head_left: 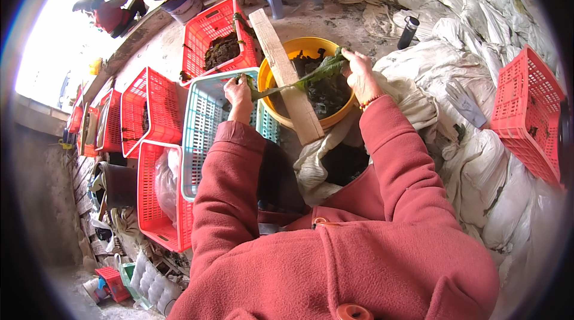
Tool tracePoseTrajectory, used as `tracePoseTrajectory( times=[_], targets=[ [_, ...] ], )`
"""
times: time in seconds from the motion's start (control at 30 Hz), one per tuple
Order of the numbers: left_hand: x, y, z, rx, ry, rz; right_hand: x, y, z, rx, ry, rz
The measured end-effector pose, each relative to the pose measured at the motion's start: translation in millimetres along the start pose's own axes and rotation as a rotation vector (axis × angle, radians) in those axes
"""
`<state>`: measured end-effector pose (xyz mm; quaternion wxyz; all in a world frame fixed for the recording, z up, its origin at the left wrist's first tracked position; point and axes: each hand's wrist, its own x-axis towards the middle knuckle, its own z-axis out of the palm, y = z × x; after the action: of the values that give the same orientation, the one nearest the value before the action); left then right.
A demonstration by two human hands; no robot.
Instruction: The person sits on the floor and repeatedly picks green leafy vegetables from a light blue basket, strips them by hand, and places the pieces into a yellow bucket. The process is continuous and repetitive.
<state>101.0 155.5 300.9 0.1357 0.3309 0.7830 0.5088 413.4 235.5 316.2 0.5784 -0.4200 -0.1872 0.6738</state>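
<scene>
Stretching from hand to hand, a dark green, leafy strip (327, 70) hangs over a yellow tub (336, 119) in the middle of the scene. The person's left hand (240, 97), above the pale blue crate (195, 134) left of the tub, has its fingers closed on the narrow end. The right hand (362, 78), at the tub's right rim, pinches the broader, bunched end. A plank (276, 54) lies across the tub from far left to near right; the strip passes over it, though whether the two touch is hard to tell. Dark, glossy leaves (326, 103) lie in the tub below.

For good handling, a light pinch close to each end seems best, since thin leaf would probably tear under a hard tug. A slow, even pull should open the folds near the right hand. Working low over the plank would likely give support and let drips fall into the tub. The plank looks simply laid on the rim, so leaning on it could shift it.
</scene>
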Motion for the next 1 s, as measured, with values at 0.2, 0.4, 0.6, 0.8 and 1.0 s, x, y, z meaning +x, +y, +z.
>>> tracePoseTrajectory(
  times=[0.2,0.4,0.6,0.8,1.0],
  targets=[
    [-11.2,-4.6,-1.1,0.446,-0.156,0.074,-38.8,-71.5,-20.2,0.184,-0.109,-0.094],
    [-19.2,0.1,4.7,0.47,-0.393,0.382,-63.9,-117.1,-46.7,0.183,-0.215,-0.264],
    [-46.3,19.6,-1.4,0.67,-0.215,0.591,-90.4,-118.1,-43.5,-0.028,-0.359,-0.314],
    [-118.3,106.9,-1.1,-0.237,-0.439,0.824,-140.2,-94.6,-4.5,-0.213,-0.563,-0.144],
    [-167.1,148.4,-2.8,-0.649,-1.025,0.445,-151.6,-86.6,-6.0,-0.113,-0.708,-0.103]
  ],
)
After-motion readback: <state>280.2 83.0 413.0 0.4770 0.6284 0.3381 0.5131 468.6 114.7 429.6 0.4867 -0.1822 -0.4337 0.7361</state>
